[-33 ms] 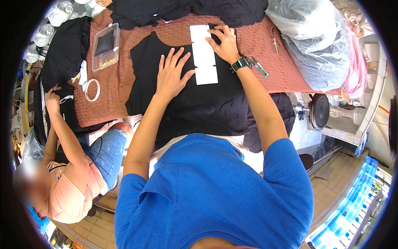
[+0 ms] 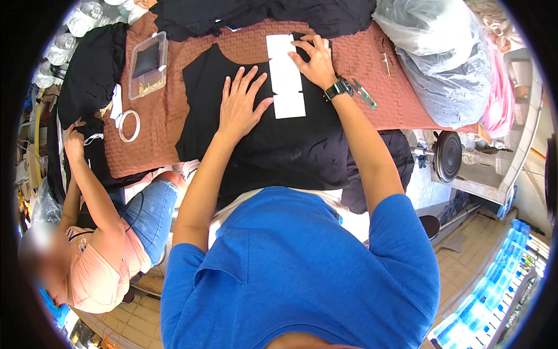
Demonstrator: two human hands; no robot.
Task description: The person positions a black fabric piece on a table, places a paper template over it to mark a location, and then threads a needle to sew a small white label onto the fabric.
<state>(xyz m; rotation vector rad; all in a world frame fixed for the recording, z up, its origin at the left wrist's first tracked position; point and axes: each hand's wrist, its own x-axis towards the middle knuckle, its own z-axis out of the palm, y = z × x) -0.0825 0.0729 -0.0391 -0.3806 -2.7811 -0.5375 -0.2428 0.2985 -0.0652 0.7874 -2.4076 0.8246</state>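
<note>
A black garment piece (image 2: 203,99) with a curved neckline lies spread on the brown textured cloth (image 2: 154,134). On its right part rests a white rectangular template (image 2: 289,104) with small dark notches at its sides. My left hand (image 2: 239,107) lies flat on the black fabric just left of the template, fingers spread. My right hand (image 2: 317,65), with a dark watch (image 2: 335,89) on the wrist, rests at the template's upper right edge. Its thumb and bent fingers are apart, touching the template and the fabric beside it. Small green-handled thread snips (image 2: 365,95) lie right of that wrist.
A clear plastic box (image 2: 148,67) and a white ring (image 2: 129,126) lie to the left. Black fabric (image 2: 261,16) is heaped along the far edge. Large plastic bags (image 2: 444,64) stand at right. A co-worker's hand (image 2: 74,142) touches black cloth at far left.
</note>
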